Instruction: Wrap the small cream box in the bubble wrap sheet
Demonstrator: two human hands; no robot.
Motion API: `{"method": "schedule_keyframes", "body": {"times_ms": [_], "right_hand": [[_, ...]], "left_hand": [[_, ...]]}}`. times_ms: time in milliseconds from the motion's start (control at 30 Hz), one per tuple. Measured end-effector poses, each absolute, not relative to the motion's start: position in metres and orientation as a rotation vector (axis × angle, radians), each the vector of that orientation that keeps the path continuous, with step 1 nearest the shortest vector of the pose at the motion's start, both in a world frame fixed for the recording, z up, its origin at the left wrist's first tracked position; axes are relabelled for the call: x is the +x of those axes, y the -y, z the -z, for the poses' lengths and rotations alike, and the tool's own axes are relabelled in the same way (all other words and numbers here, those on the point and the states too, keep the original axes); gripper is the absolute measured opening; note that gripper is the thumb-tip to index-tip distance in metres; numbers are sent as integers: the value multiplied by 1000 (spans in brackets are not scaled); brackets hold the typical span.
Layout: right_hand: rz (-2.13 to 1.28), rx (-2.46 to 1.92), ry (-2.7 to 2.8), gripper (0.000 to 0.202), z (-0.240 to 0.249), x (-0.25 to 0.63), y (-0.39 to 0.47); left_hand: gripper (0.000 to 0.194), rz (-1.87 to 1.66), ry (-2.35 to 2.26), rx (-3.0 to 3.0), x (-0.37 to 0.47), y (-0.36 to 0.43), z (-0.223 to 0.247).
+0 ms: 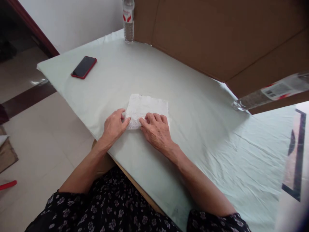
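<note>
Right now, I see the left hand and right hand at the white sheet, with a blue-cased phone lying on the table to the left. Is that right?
Not quite: the head view shows the phone in a red case, not a blue one. The left hand and right hand are at the white sheet, and the phone lies on the table to the left.

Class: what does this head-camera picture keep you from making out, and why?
In the head view:
White sheet under the right hand: hidden by that hand.
Upper bottle: top cut off by the upper edge.
Barcoded bottle: one end cut off by the right edge.
Bright red object: rest cut off by the left edge.
</note>
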State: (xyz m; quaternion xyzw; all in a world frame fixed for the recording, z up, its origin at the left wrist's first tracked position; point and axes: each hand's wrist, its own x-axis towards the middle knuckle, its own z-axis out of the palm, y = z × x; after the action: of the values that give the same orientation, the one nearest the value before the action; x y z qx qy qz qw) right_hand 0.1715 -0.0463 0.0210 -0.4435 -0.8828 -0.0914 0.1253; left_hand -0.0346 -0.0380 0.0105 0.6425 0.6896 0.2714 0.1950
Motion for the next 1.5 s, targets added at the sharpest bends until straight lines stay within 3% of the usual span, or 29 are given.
{"method": "schedule_keyframes", "body": {"times_ms": [100,300,500,833,1033,1167,1367,1500], "right_hand": [[209,-1298,2569,17,-21,170,46],[248,-1295,2572,20,-19,169,46],[288,-1305,2582,19,-20,169,47],[196,-1357,2590,27,-30,167,48],[-67,-1364,2546,52,-40,171,47],[-243,-1362,2531,55,-47,178,43],[-334,-1336,2515,54,-48,185,38],[-324,-1281,2438,54,-41,189,36]], "left_hand": [[44,-708,-2000,1796,-40,45,-11],[37,-728,-2015,1766,-40,50,-9],[48,-810,-1795,1339,-24,44,-9],[30,-1123,-1426,874,15,41,-28],[32,-1095,-1461,1003,24,39,-26],[35,-935,-1457,1218,22,39,-32],[11,-701,-1274,1602,13,43,-50],[16,-688,-1435,1956,22,45,-45]]}}
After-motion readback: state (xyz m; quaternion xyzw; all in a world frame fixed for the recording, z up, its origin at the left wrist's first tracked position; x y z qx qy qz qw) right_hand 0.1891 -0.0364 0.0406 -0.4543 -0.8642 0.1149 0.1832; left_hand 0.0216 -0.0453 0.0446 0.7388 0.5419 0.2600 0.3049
